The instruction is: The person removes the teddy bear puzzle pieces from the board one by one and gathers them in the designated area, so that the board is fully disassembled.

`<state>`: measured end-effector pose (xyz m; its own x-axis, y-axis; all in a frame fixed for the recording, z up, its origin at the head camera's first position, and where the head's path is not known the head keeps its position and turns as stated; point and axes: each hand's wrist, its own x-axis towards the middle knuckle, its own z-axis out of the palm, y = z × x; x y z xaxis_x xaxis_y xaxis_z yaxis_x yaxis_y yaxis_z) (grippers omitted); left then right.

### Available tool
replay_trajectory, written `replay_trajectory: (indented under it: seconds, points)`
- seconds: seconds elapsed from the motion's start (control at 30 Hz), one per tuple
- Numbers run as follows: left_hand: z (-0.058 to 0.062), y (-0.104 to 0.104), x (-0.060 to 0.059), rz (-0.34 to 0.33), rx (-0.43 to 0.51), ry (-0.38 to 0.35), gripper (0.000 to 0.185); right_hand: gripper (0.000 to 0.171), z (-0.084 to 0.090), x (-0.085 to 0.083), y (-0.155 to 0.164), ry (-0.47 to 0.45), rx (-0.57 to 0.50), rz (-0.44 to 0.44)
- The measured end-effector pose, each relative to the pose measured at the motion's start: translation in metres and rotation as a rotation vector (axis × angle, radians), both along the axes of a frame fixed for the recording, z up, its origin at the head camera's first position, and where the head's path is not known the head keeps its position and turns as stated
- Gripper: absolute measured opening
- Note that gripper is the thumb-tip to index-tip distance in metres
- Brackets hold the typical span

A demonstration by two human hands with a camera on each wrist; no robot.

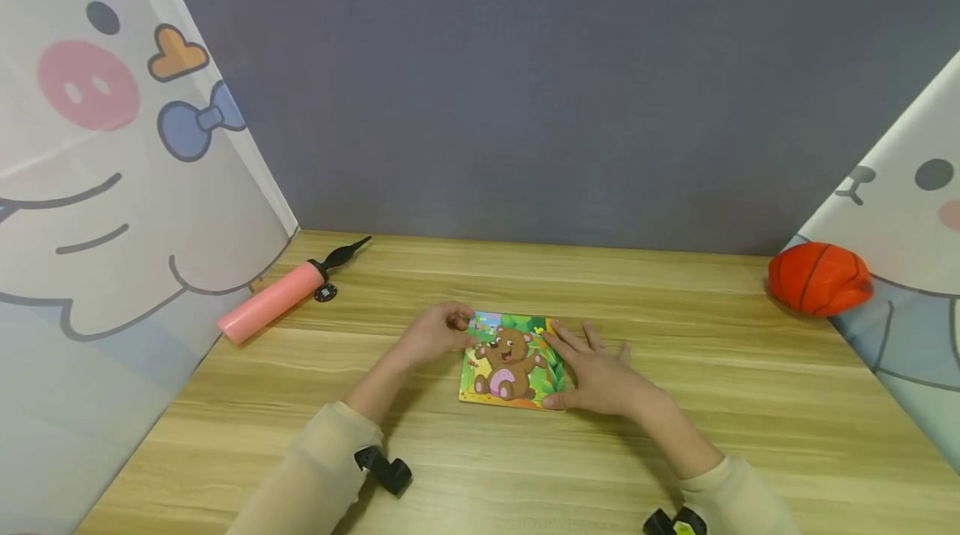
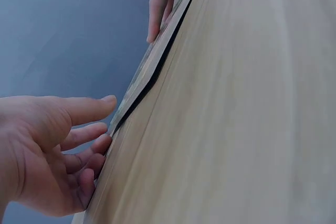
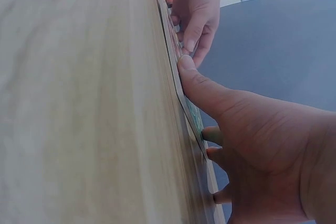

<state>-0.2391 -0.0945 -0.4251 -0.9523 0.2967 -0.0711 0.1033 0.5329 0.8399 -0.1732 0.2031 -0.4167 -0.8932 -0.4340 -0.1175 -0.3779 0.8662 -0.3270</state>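
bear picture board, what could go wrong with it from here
Uneven lifting: the left hand is at the left edge of the bear picture board while the right hand spreads across its right edge, so one side might rise first and tilt it.
Slipping: the left wrist view shows a dark band along its underside, perhaps a gap, so it may not sit firmly on the wood-grain table.

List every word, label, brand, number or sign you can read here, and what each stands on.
No text can be read in any view.
Black round tag by the pink pump: pale marks, too small to read.
Black device at the right wrist: yellow-green patch, nothing legible.
Bear picture board: drawings, no legible words.
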Motion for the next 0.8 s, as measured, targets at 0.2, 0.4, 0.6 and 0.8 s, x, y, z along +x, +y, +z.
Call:
replay_trajectory:
  seconds: [0.2,0.4,0.6,0.8]
  points:
    - [0.001,0.008,0.000,0.048,-0.036,0.002,0.037,0.107,-0.001,-0.001,0.000,-0.011,-0.001,-0.002]
    - [0.005,0.012,0.002,0.084,-0.053,-0.013,0.031,0.104,-0.001,-0.001,0.000,-0.005,0.001,0.004]
    - [0.005,0.014,0.002,0.092,-0.042,-0.015,0.032,0.096,0.000,0.000,-0.001,0.013,0.003,0.027]
    - [0.004,0.016,0.002,0.089,-0.040,-0.015,0.033,0.094,0.001,-0.001,-0.001,0.010,0.012,0.028]
